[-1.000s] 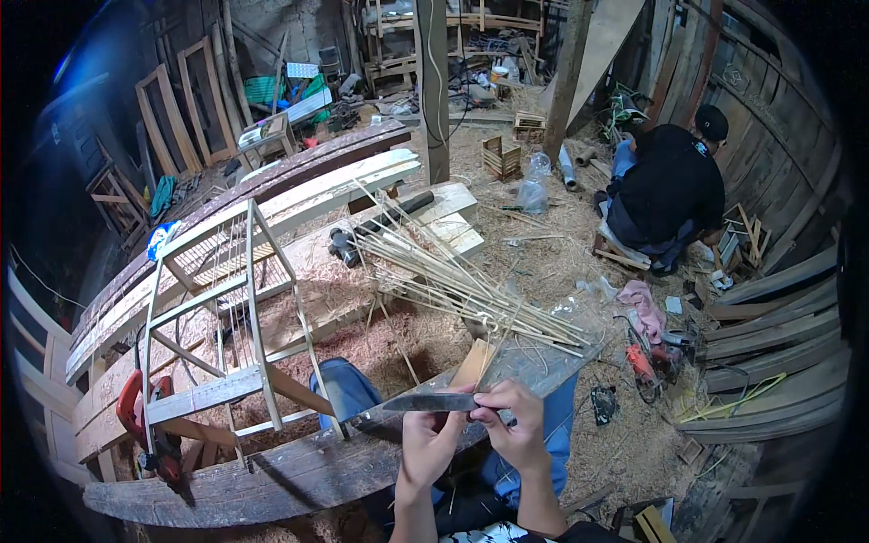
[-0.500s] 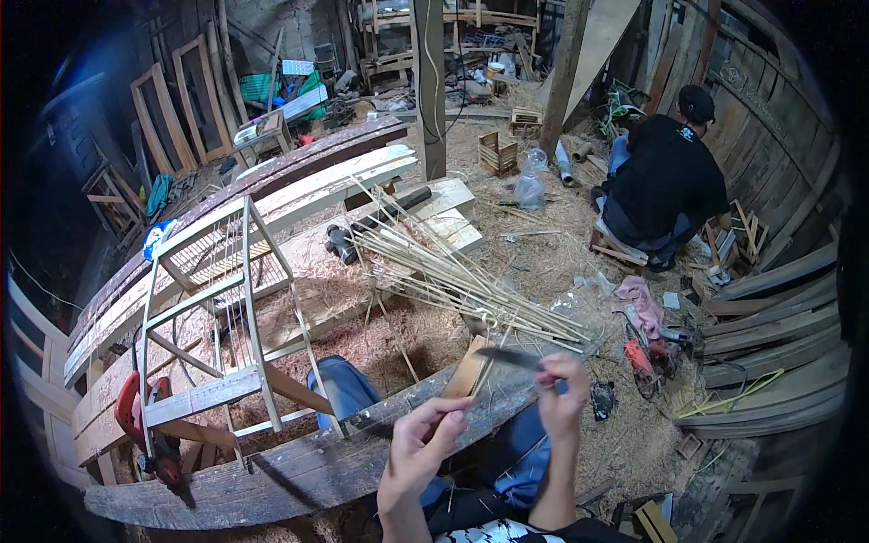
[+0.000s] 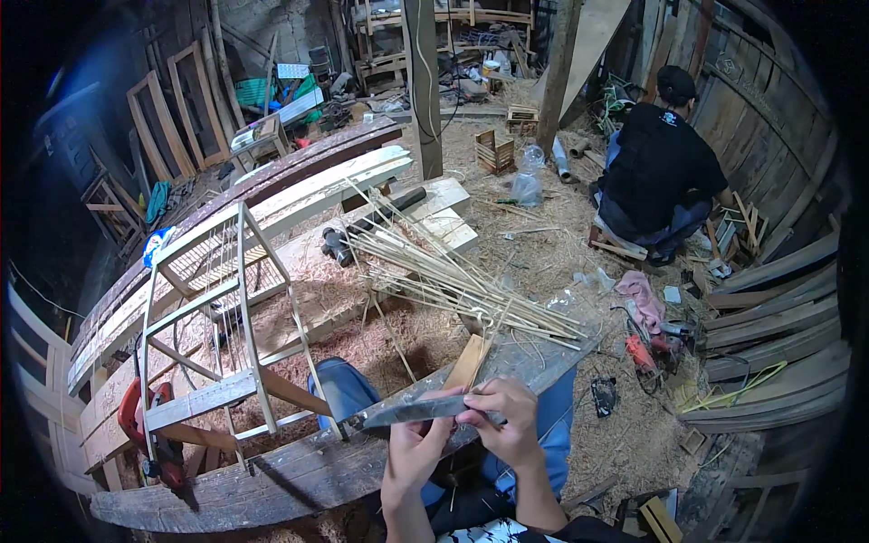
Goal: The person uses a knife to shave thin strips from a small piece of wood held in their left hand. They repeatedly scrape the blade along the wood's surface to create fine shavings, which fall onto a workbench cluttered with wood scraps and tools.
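Note:
My right hand (image 3: 509, 422) grips the handle of a knife (image 3: 409, 412), its wide dark blade pointing left across the fingers of my left hand (image 3: 412, 457). Both hands meet just above my lap. My left fingers are closed on a thin bamboo strip (image 3: 480, 360), partly hidden behind the blade and fingers. Behind the hands, a flat wooden block (image 3: 465, 364) rests on the dark plank bench (image 3: 299, 484). Farther off lies a loose bundle of bamboo sticks (image 3: 453, 285).
A slatted wooden frame (image 3: 204, 389) stands on the bench at left, beside a red power tool (image 3: 154, 407). A hammer (image 3: 339, 244) lies on pale boards. At right, a co-worker in black (image 3: 665, 167) crouches beyond a red grinder (image 3: 641, 353). Shavings cover the floor.
My right hand has come down and left to meet my left hand. The knife blade now lies in front of the left fingers. The view has shifted slightly.

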The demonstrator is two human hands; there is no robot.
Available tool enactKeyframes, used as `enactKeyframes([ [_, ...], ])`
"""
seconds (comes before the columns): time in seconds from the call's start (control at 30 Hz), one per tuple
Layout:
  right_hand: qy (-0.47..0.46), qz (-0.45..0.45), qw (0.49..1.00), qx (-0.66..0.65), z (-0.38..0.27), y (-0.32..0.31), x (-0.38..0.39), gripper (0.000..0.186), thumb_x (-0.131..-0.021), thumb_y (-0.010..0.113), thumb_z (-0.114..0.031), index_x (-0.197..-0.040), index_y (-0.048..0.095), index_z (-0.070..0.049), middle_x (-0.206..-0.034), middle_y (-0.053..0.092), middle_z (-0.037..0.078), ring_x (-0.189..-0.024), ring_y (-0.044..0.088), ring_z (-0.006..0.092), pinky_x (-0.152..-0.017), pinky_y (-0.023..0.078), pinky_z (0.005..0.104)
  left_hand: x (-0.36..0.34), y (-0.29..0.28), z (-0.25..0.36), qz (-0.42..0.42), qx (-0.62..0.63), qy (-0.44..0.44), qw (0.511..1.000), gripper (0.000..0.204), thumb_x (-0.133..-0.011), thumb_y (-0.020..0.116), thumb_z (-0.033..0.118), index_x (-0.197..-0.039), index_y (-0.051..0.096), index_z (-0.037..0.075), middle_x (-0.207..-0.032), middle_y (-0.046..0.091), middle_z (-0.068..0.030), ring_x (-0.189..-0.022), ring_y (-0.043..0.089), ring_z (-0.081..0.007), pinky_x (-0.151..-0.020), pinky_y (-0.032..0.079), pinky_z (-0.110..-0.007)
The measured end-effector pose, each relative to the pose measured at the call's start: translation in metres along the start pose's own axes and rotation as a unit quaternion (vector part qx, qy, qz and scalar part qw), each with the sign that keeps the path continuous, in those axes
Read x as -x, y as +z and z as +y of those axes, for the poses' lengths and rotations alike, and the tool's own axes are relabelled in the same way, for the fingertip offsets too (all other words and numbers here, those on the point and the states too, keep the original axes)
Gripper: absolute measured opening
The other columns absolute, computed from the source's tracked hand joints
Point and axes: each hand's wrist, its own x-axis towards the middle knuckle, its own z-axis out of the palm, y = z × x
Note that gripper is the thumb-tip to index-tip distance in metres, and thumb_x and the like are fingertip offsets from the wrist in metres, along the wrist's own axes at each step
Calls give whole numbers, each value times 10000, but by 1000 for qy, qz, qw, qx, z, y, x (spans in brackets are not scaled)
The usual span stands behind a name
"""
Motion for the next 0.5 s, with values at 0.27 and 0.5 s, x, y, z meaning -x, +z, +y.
enactKeyframes([
  [0.27,-38,54,994,88,18,-14,-2,192,-759,797,-118,-853,630,-124,-792,667,22,-708,616,203,-631,431,344,-7,4,-10,3,-47,60,997,268,-976,590,73,-1213,626,-46,-1015,665,-49,-897,575,-71,-773,460,-222],
  [0.5,169,273,943,92,69,-73,31,253,-921,700,-263,-873,592,-39,-821,606,76,-757,563,179,-720,475,318,8,-16,31,61,-74,36,995,280,-976,572,87,-1215,626,-48,-841,614,-4,-707,511,-38,-615,391,-181],
])
